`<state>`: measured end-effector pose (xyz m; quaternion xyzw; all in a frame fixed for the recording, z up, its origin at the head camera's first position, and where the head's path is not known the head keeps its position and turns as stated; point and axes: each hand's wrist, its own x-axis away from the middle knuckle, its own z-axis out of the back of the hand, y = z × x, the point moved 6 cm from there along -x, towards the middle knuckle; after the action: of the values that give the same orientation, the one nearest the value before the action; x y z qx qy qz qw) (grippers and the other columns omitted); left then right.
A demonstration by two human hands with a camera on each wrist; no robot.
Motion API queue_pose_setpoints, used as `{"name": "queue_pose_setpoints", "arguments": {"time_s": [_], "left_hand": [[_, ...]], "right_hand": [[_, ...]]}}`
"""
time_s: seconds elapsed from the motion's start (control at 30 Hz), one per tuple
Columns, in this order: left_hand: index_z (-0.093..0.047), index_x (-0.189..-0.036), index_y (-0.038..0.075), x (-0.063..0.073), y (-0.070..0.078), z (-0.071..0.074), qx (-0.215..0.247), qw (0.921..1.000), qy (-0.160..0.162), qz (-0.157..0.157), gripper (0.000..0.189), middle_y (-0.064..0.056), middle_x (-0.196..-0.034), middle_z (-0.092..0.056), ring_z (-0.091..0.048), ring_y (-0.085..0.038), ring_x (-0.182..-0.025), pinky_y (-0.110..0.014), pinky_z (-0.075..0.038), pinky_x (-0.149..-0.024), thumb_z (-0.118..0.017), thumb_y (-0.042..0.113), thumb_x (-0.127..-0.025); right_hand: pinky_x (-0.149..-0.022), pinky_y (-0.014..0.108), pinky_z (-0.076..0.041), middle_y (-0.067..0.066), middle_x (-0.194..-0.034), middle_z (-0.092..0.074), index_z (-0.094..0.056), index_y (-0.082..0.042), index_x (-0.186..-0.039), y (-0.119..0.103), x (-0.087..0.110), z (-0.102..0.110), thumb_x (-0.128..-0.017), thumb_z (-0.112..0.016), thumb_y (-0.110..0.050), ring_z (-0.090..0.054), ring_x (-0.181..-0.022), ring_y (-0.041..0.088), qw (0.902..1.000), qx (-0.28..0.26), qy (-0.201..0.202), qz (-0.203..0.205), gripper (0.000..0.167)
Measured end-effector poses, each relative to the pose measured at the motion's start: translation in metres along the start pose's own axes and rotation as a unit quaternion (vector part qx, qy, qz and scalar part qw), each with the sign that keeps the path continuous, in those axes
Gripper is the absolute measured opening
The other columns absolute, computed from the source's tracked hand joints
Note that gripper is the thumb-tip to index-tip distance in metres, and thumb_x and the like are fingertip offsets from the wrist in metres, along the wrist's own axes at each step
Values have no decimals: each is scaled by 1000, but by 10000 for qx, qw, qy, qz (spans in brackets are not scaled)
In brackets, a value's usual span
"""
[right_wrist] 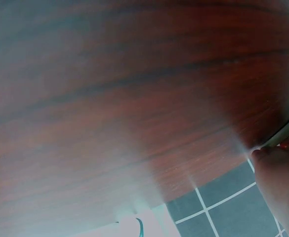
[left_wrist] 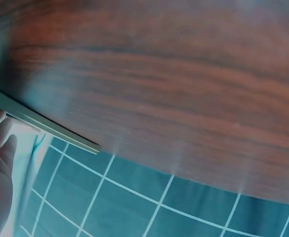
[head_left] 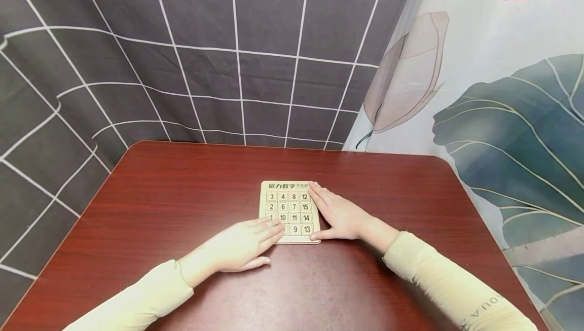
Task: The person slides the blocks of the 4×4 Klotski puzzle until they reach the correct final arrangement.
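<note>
A flat, pale yellow number sliding puzzle (head_left: 294,207) lies on the table, with square numbered tiles in rows and dark lettering along its top. The top row reads 3, 4, 8, 12; the second reads 2, 6, 7, 15. My left hand (head_left: 244,245) rests its straight fingers on the lower left of the puzzle and hides the bottom-left corner. Along the right edge lies my right hand (head_left: 344,217), its straight fingers at the upper right and its thumb on the lower right corner. Both wrist views catch only the puzzle's thin edge (left_wrist: 50,126) beside the fingers.
The reddish-brown wooden table (head_left: 196,184) has rounded far corners. Behind it and on the left hangs a dark grey curtain (head_left: 269,22) with a white grid. A white curtain with large leaf prints (head_left: 506,143) hangs on the right.
</note>
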<state>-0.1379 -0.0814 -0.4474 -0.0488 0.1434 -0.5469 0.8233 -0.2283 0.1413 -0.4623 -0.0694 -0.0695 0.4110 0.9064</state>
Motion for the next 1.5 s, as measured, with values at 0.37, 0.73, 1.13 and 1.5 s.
{"name": "queue_pose_setpoints", "arguments": {"time_s": [0.37, 0.73, 1.13, 1.5], "left_hand": [[-67, -140, 3, 19, -7, 4, 68, 9996, 244, 138, 58, -14, -146, -68, -64, -25, -138, -37, -51, -119, -69, 45, -99], [-62, -147, 5, -9, 0, 7, 115, 9995, 266, -87, 63, -11, -152, -64, -61, -24, -142, -37, -49, -120, -65, 48, -101], [-61, -148, 5, -19, 6, -4, 111, 9997, -190, -59, 63, -11, -155, -60, -58, -23, -145, -36, -48, -122, -59, 50, -105], [-64, -145, 5, -16, 2, 5, -6, 9998, 21, -183, 61, -11, -150, -65, -61, -24, -142, -36, -48, -121, -61, 50, -103]], "right_hand": [[-131, 54, -33, 26, -176, -14, -21, 8, -165, 1, 1, -1, -91, -70, -66, -23, -164, 41, 10000, -33, -2, 6, 116], [-130, 54, -35, 27, -176, -17, -23, 9, -164, -1, 1, 1, -91, -72, -64, -24, -163, 42, 10000, -38, 41, 28, 115], [-130, 54, -35, 26, -176, -16, -23, 9, -164, -1, 2, 1, -91, -71, -65, -24, -163, 42, 10000, -15, 35, 28, 115], [-131, 54, -34, 26, -176, -15, -21, 9, -165, 0, 2, 0, -91, -71, -64, -22, -164, 41, 10000, -56, 20, 18, 115]]}}
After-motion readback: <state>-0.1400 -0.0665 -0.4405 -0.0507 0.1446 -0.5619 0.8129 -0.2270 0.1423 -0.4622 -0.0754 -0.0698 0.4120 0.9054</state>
